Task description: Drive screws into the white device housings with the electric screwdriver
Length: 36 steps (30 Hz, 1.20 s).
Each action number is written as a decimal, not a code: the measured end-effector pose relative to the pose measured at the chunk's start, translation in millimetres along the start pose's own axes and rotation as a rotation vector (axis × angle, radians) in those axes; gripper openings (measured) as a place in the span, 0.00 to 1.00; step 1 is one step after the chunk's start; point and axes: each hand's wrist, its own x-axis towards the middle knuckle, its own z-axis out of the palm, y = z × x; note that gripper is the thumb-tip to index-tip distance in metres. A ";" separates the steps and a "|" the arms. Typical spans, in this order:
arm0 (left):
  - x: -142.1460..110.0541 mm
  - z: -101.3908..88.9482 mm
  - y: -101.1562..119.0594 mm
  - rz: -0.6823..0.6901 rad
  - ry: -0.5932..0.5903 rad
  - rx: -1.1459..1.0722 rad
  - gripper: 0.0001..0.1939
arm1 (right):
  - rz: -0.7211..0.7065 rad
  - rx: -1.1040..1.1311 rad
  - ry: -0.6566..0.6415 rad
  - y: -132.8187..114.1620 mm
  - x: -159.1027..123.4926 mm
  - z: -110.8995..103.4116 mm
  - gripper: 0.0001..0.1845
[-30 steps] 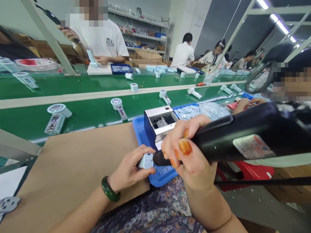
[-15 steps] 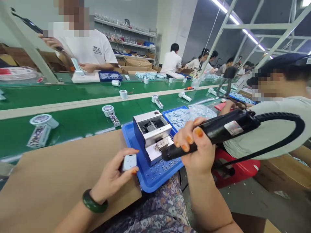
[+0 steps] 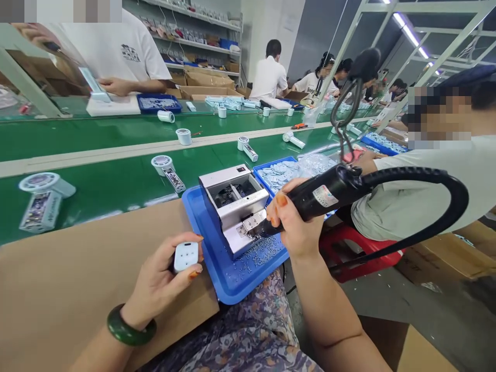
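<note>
1. Electric driver [image 3: 321,196] tip off the white housing [image 3: 186,257] since the earlier frame, now at the metal front rail of the screw feeder [image 3: 232,199]
2. Right fingers [image 3: 281,202] curled round the driver barrel; right hand [image 3: 296,225] raised, wrist bent
3. Left fingers [image 3: 194,271] and thumb pinch the housing, held face up; left hand [image 3: 157,279] low over the cardboard [image 3: 77,268]
4. Feeder stands in a blue tray [image 3: 201,232], loose screws [image 3: 263,253] around it
5. Green conveyor belt [image 3: 96,155] beyond
</note>
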 end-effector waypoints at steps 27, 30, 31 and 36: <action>13.6 13.5 15.4 0.311 -0.163 0.120 0.21 | 0.115 0.371 -0.087 -60.9 -12.2 51.0 0.11; 13.1 14.7 14.1 0.350 -0.157 0.114 0.20 | 0.101 0.367 -0.118 -58.0 -14.0 55.2 0.11; 13.0 14.8 13.8 0.359 -0.159 0.116 0.20 | 0.096 0.359 -0.127 -57.6 -14.5 55.8 0.11; 13.2 14.9 13.6 0.375 -0.164 0.115 0.21 | 0.096 0.296 -0.171 -60.0 -16.5 57.5 0.11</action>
